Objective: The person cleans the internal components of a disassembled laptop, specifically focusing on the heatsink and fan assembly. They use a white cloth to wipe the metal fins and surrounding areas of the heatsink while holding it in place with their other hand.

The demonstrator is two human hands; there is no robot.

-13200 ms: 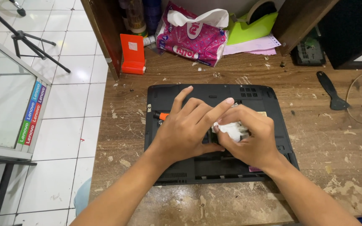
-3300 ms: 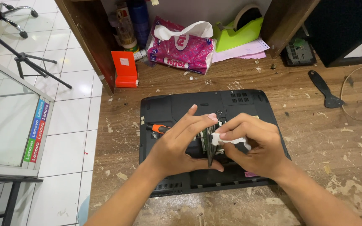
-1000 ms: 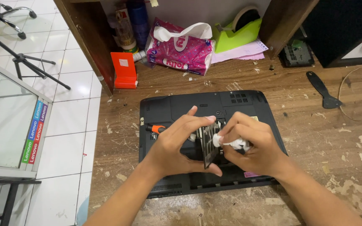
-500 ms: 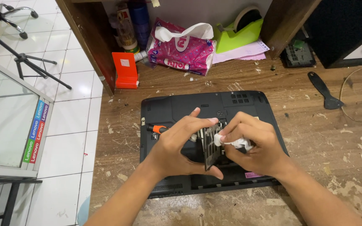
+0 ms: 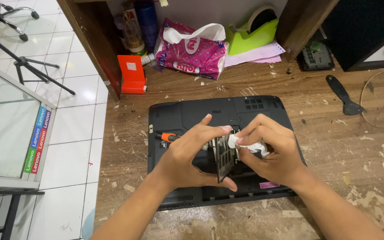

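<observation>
A black laptop (image 5: 192, 111) lies upside down on the worn wooden table (image 5: 334, 133), its bottom compartment opened. My left hand (image 5: 187, 155) holds a thin rectangular memory module (image 5: 224, 155) upright by its ends, above the laptop. My right hand (image 5: 270, 153) pinches a crumpled white tissue (image 5: 245, 144) and presses it against the module's upper edge. An orange-handled screwdriver (image 5: 167, 136) rests on the laptop, partly hidden behind my left hand.
A pink tissue pack (image 5: 192, 51), a green tape dispenser (image 5: 252, 38), an orange box (image 5: 131, 73) and bottles (image 5: 141, 22) stand at the back. A black scraper (image 5: 345, 95) lies at the right, by a cable (image 5: 378, 102). The table's left edge drops to a tiled floor (image 5: 72, 124).
The module was lifted out of the laptop and now stands upright in my left hand. My right hand with the tissue has shifted slightly along its edge.
</observation>
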